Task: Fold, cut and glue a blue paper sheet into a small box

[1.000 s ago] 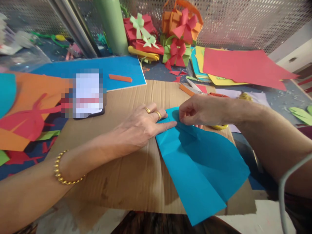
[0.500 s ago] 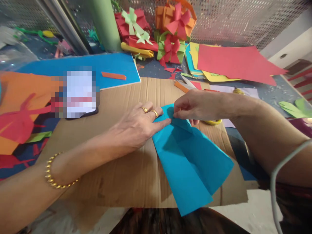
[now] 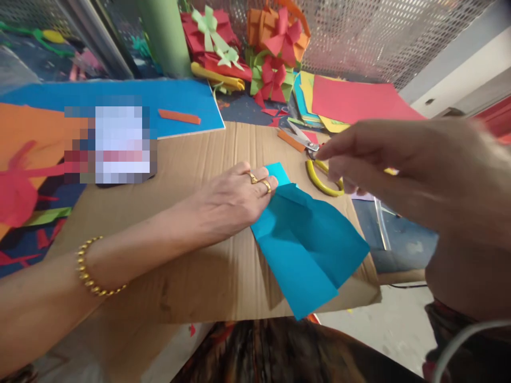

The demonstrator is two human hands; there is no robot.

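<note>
A folded blue paper sheet point(image 3: 311, 250) lies on a brown cardboard mat point(image 3: 199, 159). My left hand point(image 3: 235, 199) rests flat on the paper's upper left corner and pins it down; it wears two gold rings and a gold bead bracelet. My right hand point(image 3: 399, 165) hovers above the mat to the right, somewhat blurred, with nothing in it. Its index fingertip points left, close over the scissors point(image 3: 319, 178) with yellow handles that lie just beyond the paper's far edge.
Paper gift boxes with bows point(image 3: 275, 48) and a green tube point(image 3: 163, 37) stand at the back by a mesh wall. Red and yellow sheets point(image 3: 355, 101) lie back right; a blue sheet point(image 3: 120, 93), orange paper point(image 3: 32, 133) and a phone point(image 3: 115, 143) lie on the left.
My right hand has let go of the blue paper's top fold and lifted up and to the right, towards the scissors. My left hand stays pressed on the paper.
</note>
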